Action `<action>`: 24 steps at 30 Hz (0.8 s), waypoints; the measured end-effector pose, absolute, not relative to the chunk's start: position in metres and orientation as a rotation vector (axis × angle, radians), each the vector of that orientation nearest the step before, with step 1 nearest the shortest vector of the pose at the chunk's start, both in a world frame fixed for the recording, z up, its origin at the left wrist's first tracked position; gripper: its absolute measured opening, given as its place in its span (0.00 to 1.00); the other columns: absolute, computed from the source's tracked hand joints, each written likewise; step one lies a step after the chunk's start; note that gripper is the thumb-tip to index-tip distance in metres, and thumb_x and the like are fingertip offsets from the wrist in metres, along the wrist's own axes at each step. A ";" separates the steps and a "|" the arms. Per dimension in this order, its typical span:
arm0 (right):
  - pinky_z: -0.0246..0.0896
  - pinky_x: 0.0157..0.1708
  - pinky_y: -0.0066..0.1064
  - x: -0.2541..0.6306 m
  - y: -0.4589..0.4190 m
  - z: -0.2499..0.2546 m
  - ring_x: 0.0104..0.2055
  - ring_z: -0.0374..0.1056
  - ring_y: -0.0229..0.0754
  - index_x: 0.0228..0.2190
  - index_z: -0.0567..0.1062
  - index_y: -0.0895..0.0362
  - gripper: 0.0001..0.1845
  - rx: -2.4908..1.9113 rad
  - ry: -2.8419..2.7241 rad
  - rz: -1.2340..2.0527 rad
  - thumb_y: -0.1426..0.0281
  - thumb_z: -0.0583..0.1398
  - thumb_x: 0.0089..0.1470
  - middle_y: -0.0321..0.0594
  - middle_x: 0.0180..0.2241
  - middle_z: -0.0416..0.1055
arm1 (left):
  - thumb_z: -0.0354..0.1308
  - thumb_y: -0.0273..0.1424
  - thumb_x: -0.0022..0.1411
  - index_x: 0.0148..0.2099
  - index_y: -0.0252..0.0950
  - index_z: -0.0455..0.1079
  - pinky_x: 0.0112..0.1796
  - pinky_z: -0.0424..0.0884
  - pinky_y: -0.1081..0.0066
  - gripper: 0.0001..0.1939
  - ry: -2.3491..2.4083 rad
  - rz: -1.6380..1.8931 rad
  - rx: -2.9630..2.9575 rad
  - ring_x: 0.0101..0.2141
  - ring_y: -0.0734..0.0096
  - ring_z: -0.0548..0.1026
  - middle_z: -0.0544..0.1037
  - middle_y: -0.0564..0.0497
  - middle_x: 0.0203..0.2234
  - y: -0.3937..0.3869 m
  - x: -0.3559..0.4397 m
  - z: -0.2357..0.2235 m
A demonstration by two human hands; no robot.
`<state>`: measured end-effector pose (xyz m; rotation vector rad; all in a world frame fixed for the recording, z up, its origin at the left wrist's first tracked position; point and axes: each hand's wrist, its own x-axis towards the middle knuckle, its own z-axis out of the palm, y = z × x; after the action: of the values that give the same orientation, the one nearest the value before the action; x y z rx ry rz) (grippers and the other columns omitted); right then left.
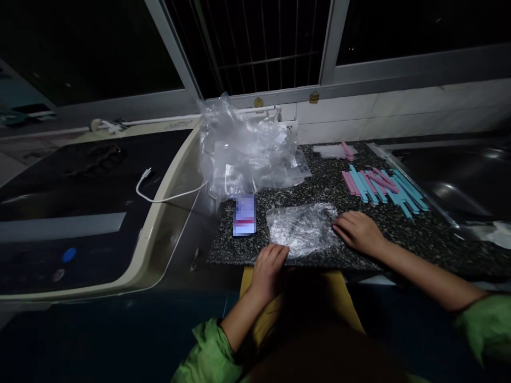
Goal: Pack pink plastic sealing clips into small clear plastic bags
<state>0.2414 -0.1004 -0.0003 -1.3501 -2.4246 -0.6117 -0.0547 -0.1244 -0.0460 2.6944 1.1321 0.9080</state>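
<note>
A clear, crinkled plastic bag lies flat on the dark speckled countertop, close to its front edge. My left hand is at the bag's near left corner, its fingers together and curled onto the plastic; the thumb is hidden. At the bag's right edge, my right hand has its bent fingers pressed together on the plastic. Just left of the bag, a lit phone with a blurred screen lies on the counter. Pink and light blue strips are spread in a loose pile beyond my right hand.
A big heap of clear plastic bags stands behind the phone. A few pink strips lie on a clear packet at the back. The sink is at right. A washing machine stands left, with a white cable across it.
</note>
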 end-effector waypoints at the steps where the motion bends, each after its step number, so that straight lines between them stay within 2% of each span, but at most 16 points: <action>1: 0.50 0.31 0.32 0.239 -0.108 -0.001 0.29 0.60 0.41 0.26 0.72 0.59 0.13 -1.317 -2.436 -0.614 0.69 0.51 0.58 0.42 0.25 0.68 | 0.54 0.34 0.59 0.54 0.36 0.62 0.46 0.66 0.60 0.21 1.120 0.923 2.693 0.46 0.61 0.68 0.74 0.45 0.43 -0.127 -0.057 -0.047; 5: 0.51 0.30 0.31 0.234 -0.128 -0.005 0.27 0.59 0.40 0.25 0.72 0.58 0.13 -1.277 -2.469 -0.549 0.70 0.51 0.58 0.41 0.23 0.67 | 0.52 0.29 0.61 0.52 0.37 0.64 0.43 0.66 0.64 0.17 1.053 1.037 2.718 0.43 0.65 0.68 0.75 0.47 0.40 -0.134 -0.060 -0.048; 11: 0.52 0.33 0.31 0.206 -0.139 0.001 0.31 0.60 0.40 0.30 0.72 0.59 0.11 -1.151 -2.363 -0.432 0.67 0.53 0.58 0.42 0.27 0.69 | 0.52 0.27 0.61 0.41 0.38 0.70 0.39 0.65 0.68 0.08 0.985 1.156 2.747 0.36 0.70 0.68 0.74 0.52 0.29 -0.133 -0.051 -0.038; 14: 0.48 0.29 0.31 0.181 -0.140 -0.004 0.29 0.57 0.40 0.30 0.73 0.58 0.14 -0.970 -2.388 -0.502 0.64 0.52 0.58 0.41 0.26 0.69 | 0.52 0.28 0.61 0.40 0.38 0.70 0.40 0.64 0.68 0.06 0.974 1.150 2.759 0.35 0.71 0.67 0.73 0.53 0.27 -0.133 -0.043 -0.032; 16: 0.45 0.27 0.31 0.169 -0.138 -0.010 0.27 0.54 0.39 0.28 0.73 0.57 0.13 -0.927 -2.353 -0.578 0.68 0.51 0.59 0.39 0.23 0.67 | 0.52 0.28 0.61 0.39 0.38 0.70 0.41 0.64 0.69 0.06 0.960 1.159 2.773 0.35 0.71 0.67 0.73 0.53 0.27 -0.134 -0.039 -0.029; 19: 0.45 0.27 0.30 0.164 -0.134 -0.015 0.27 0.53 0.38 0.25 0.73 0.57 0.14 -0.911 -2.321 -0.596 0.75 0.51 0.57 0.38 0.22 0.66 | 0.53 0.31 0.60 0.42 0.39 0.70 0.42 0.65 0.68 0.08 0.925 1.172 2.805 0.37 0.70 0.67 0.74 0.52 0.31 -0.133 -0.040 -0.028; 22: 0.45 0.28 0.30 0.174 -0.131 -0.017 0.27 0.53 0.37 0.26 0.73 0.57 0.14 -0.853 -2.343 -0.553 0.75 0.51 0.58 0.38 0.23 0.66 | 0.55 0.36 0.59 0.49 0.38 0.67 0.47 0.63 0.61 0.16 0.927 1.109 2.879 0.44 0.65 0.67 0.73 0.47 0.43 -0.128 -0.049 -0.032; 24: 0.46 0.28 0.30 0.184 -0.131 -0.016 0.28 0.54 0.37 0.28 0.73 0.56 0.13 -0.804 -2.369 -0.519 0.74 0.51 0.58 0.38 0.24 0.67 | 0.53 0.33 0.60 0.48 0.39 0.68 0.48 0.63 0.59 0.13 0.940 1.083 2.918 0.46 0.64 0.67 0.73 0.47 0.44 -0.125 -0.054 -0.036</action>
<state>0.1838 -0.1310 -0.0165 -0.8036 -2.3688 -0.5191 -0.0538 -0.1245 -0.0359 2.9182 0.9405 1.0826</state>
